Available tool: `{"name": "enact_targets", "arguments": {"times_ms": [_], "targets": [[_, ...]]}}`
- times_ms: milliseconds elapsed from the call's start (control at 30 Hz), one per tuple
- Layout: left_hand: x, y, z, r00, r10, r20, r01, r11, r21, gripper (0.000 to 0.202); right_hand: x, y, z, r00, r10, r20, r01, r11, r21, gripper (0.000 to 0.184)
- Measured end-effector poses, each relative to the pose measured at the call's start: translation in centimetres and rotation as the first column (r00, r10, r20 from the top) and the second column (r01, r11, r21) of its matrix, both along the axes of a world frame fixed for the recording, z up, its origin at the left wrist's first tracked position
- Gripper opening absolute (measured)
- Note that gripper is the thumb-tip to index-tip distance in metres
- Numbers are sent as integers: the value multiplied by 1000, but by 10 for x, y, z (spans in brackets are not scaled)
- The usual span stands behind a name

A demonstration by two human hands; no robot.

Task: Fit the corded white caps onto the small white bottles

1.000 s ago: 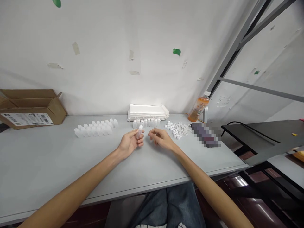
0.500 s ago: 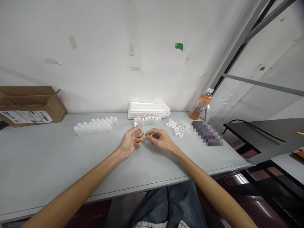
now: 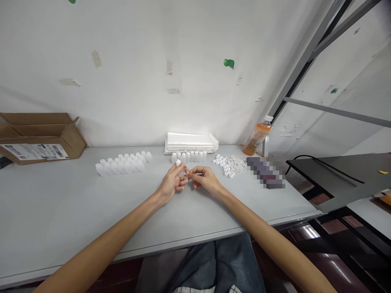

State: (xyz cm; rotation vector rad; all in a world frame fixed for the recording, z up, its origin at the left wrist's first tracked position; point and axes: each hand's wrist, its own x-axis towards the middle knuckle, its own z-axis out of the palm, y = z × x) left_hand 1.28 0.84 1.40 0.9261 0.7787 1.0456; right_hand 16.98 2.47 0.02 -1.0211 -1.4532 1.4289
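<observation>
A small translucent white plastic bottle [image 3: 181, 172] with a white tip is gripped upright between the thumb and fingers of my left hand [image 3: 170, 185]. Just right of it, the fingertips of my right hand [image 3: 207, 179] are pinched together and meet my left fingers at the bottle's side. What the right fingers pinch is too small to make out. Behind both hands stands a row of small white bottles [image 3: 192, 156]. To the left lie several translucent bottles [image 3: 122, 165] in slanting rows. White caps [image 3: 226, 169] and white cord loops [image 3: 240, 163] are piled to the right.
A stack of flat white packets [image 3: 192, 139] rests against the wall. An orange drink bottle [image 3: 257, 136] leans at the back right, near a pixelated dark item [image 3: 265, 173]. An open cardboard box [image 3: 39, 138] sits at the far left of the grey table [image 3: 146, 232].
My right fingertips have come in against the left hand and the bottle. The left hand has shifted slightly right and turned the bottle a little. The view has tilted slightly.
</observation>
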Motion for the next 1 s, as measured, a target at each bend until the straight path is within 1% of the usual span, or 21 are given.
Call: {"name": "enact_targets", "arguments": {"times_ms": [100, 233, 367, 433, 500, 700, 767, 833, 933, 1000], "targets": [[0, -1, 2, 997, 63, -46, -62, 998, 20, 31, 1, 1, 1, 998, -56, -42, 55, 998, -26, 26], [1, -2, 2, 989, 98, -108, -97, 995, 14, 34, 2, 2, 2, 990, -96, -102, 86, 991, -98, 27], [2, -1, 0, 968, 156, -196, -152, 988, 35, 30, 4, 4, 4, 968, -181, -174, 167, 982, -91, 26], [2, -1, -1, 960, 131, -247, -126, 991, 39, 26, 5, 5, 5, 955, -217, -201, 206, 976, -73, 26], [3, -2, -2, 955, 87, -285, -79, 996, 39, 26, 6, 5, 6, 951, -222, -215, 214, 975, -58, 28], [2, -3, -3, 950, 24, -311, -1, 997, 72, 28, 7, 5, 7, 946, -239, -217, 233, 971, -56, 32], [2, -3, -3, 946, 25, -323, 1, 997, 82, 30, 8, 4, 8, 953, -213, -217, 208, 977, -45, 34], [1, -4, -3, 936, 42, -349, -8, 995, 98, 34, 9, 3, 10, 964, -150, -219, 152, 988, -10, 34], [0, -5, -3, 910, 90, -405, -40, 991, 131, 39, 11, 1, 13, 968, -68, -243, 75, 997, 21, 35], [-1, -5, -3, 887, 117, -447, -56, 987, 148, 41, 12, 0, 14, 966, -49, -254, 57, 998, 25, 36]]}}
